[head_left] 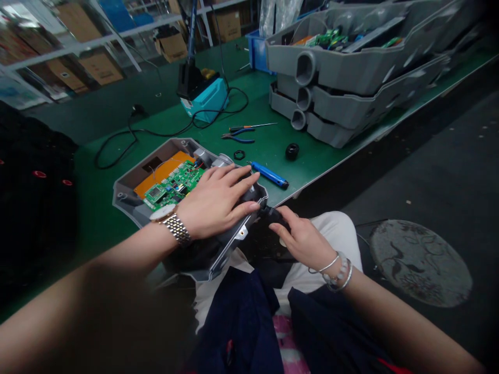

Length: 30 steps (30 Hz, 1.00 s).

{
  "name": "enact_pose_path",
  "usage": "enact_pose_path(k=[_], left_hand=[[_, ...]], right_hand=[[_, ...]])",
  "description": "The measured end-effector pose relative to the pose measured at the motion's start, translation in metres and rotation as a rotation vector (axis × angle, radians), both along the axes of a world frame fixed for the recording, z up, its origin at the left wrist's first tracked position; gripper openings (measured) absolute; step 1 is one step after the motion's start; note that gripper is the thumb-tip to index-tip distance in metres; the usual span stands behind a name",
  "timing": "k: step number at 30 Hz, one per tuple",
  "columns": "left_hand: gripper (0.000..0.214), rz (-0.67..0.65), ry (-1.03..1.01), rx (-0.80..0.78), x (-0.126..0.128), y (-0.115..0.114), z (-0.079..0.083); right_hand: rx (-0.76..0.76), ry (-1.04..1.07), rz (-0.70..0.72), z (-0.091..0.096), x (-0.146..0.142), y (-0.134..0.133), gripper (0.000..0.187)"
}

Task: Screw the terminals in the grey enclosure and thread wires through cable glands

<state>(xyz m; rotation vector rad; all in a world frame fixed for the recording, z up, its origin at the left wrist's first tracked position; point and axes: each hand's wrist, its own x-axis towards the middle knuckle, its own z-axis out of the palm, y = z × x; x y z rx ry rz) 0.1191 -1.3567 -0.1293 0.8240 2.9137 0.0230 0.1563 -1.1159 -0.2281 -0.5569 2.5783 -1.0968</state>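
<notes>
An open grey plastic housing (pixel 128 195) lies on the green bench, hanging over its front edge. Inside it sit a green circuit board (pixel 173 184) and an orange panel (pixel 161 171). My left hand (pixel 216 200), with a metal watch on its wrist, lies flat on the housing's right part, fingers stretched out. My right hand (pixel 302 239), with bracelets on its wrist, is just right of the housing's corner. Its fingers pinch a small black part (pixel 273 213) that sticks out from the housing's side.
On the bench lie a blue-handled tool (pixel 268 175), pliers (pixel 237 136), a thin screwdriver (pixel 253 126), a black ring (pixel 239 154) and a black cap (pixel 292 151). A soldering station (pixel 205 98) with cables stands behind. Stacked grey housings (pixel 351 72) fill the right. Shelves with cardboard boxes (pixel 101 67) are behind.
</notes>
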Motion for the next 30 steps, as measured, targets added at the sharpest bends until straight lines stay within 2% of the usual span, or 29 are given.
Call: enact_pose_path(k=[2,5,7,11,14,23,30], left_hand=[[0.081,-0.082,-0.053,0.024,-0.014,-0.011,0.003],[0.112,-0.173,-0.167,0.063,-0.031,-0.024,0.001],[0.121,-0.198,-0.200,0.082,-0.037,-0.029,-0.002],[0.122,-0.213,-0.177,0.128,-0.037,-0.031,-0.012],[0.122,-0.215,-0.164,0.149,-0.034,-0.031,-0.016],[0.124,-0.222,-0.220,0.144,-0.037,-0.029,-0.006],[0.124,-0.242,-0.221,0.169,-0.034,-0.034,-0.011]], right_hand=[[0.035,0.009,-0.020,0.004,0.000,-0.001,0.027],[0.100,-0.032,-0.037,0.014,-0.001,-0.002,0.025],[0.143,-0.048,-0.040,0.022,-0.001,-0.002,0.024],[0.245,-0.028,-0.021,0.034,-0.002,-0.004,0.022],[0.316,-0.018,-0.029,0.037,-0.001,-0.007,0.023],[0.314,-0.007,-0.040,0.027,0.007,-0.015,0.025],[0.381,0.042,-0.007,0.031,0.004,-0.019,0.023]])
